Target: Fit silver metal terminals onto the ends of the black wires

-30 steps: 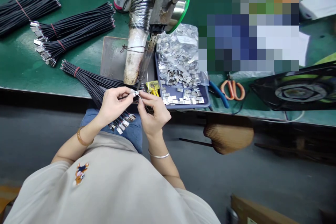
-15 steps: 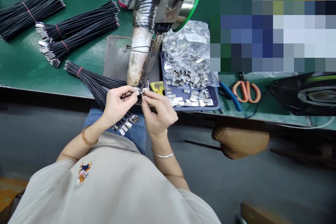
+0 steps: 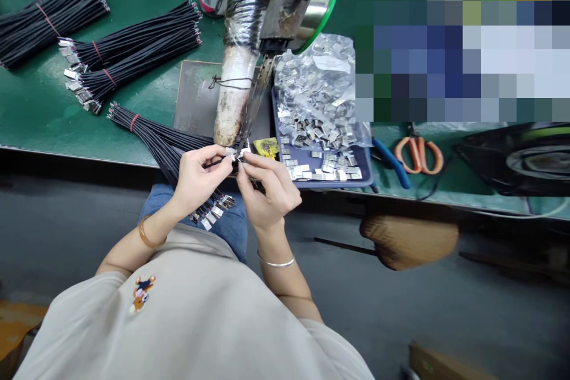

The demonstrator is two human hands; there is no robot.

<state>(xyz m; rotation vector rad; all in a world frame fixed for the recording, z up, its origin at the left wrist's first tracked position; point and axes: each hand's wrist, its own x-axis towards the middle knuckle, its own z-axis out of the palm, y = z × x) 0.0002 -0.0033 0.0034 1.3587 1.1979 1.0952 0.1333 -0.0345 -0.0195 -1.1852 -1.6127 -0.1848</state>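
My left hand is closed in a pinch on the end of a black cable. Close against its fingertips, my right hand pinches a small silvery connector, partly covered by the fingers. Just above both hands hangs the narrow metal tip of a soldering iron; whether it touches the work cannot be made out. A bundle of black cables, tied with a red band, runs beneath my left hand, and metal connectors hang at its lower end over my lap.
More tied black cable bundles lie at left. A blue tray with loose metal connectors and a plastic bag stands at right, near orange-handled pliers. A wrapped duct, solder spool and yellow sponge surround the work.
The small silvery connector shows more clearly near the iron's tip, and my right fingertips have shifted slightly left. Otherwise both hands keep nearly the same place.
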